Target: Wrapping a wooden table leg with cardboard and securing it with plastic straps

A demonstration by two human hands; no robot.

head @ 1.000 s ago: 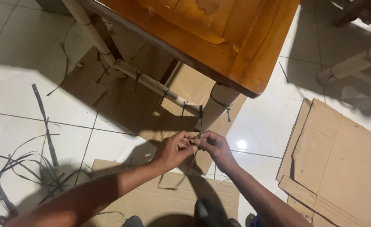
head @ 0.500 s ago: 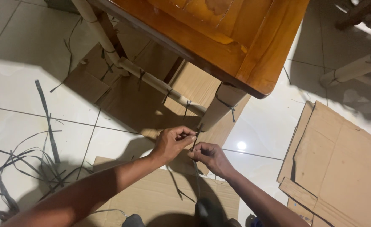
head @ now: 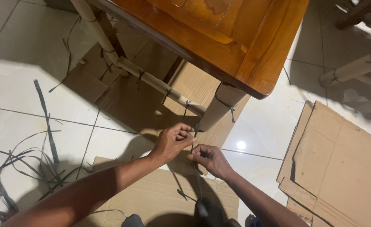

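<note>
Item one: our left hand [head: 171,143], fingers curled, pinches a thin dark strap [head: 196,131] between thumb and fingertips, right beside the foot of a chair leg [head: 218,107]. Item two: our right hand [head: 208,159], just below and to the right of the left one, also closes its fingertips on the same strap, so that both hands are clamped on it and sit nearly touching each other. The strap runs up between the two hands toward the leg and trails down past the right wrist onto the cardboard sheet [head: 151,197] lying under our forearms.

Item three: the leg is wrapped in brown cardboard and carries a dark tie [head: 228,108] knotted around it higher up. Item four: a crossbar [head: 160,86], likewise wrapped and bound with several dark ties, meets the leg from the left. Item five: the polished wooden seat [head: 219,33] of the chair fills the top of the view, its corner standing over the leg.

Item six: a heap of loose dark strips [head: 13,168] lies on the white tiled floor [head: 21,84] at the left, well apart from our hands. Item seven: a stack of flattened cardboard pieces [head: 341,164] lies on the floor at the right. Item eight: another wrapped rail [head: 353,67] shows at the upper right edge.
</note>
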